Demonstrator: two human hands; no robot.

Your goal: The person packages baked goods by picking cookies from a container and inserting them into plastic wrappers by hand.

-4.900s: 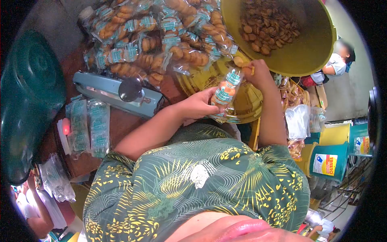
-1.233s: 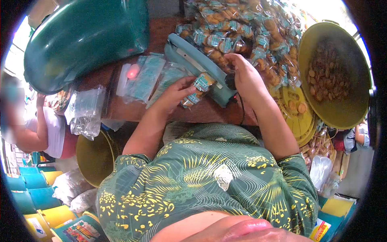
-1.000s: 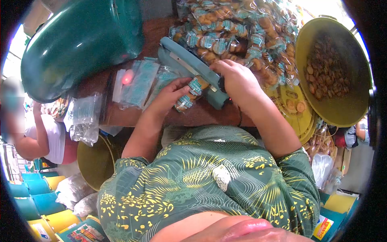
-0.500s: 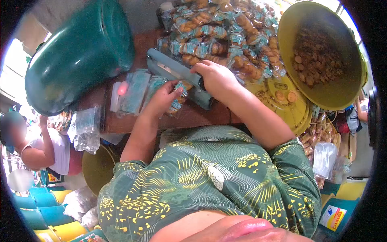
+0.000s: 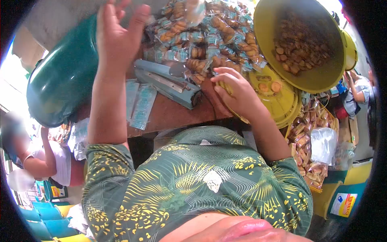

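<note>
My left hand [image 5: 119, 34] is raised over the far left of the table, fingers spread and holding nothing. A blurred pale packet [image 5: 195, 13] shows over the pile, apart from that hand. My right hand [image 5: 238, 92] hovers by the yellow lid, its fingers loosely bent, apart and empty. Between the hands lies a blue-grey heat sealer [image 5: 167, 84] with its long arm lifted a little. Flat printed plastic bags [image 5: 143, 107] lie at its left. Beyond it is a heap of clear packets of round biscuits [image 5: 197, 50].
A green tub [image 5: 64, 76] lies tilted at left. At right, a yellow-green basin [image 5: 264, 48] holds loose biscuits, beside the yellow lid [image 5: 278, 103] with two biscuits on it. Bagged goods [image 5: 308, 149] stand lower right. Another person [image 5: 50, 157] sits at left.
My left hand has let go of the biscuit packet and swung up and away. My right hand has come off the sealer's arm and moved right toward the yellow lid.
</note>
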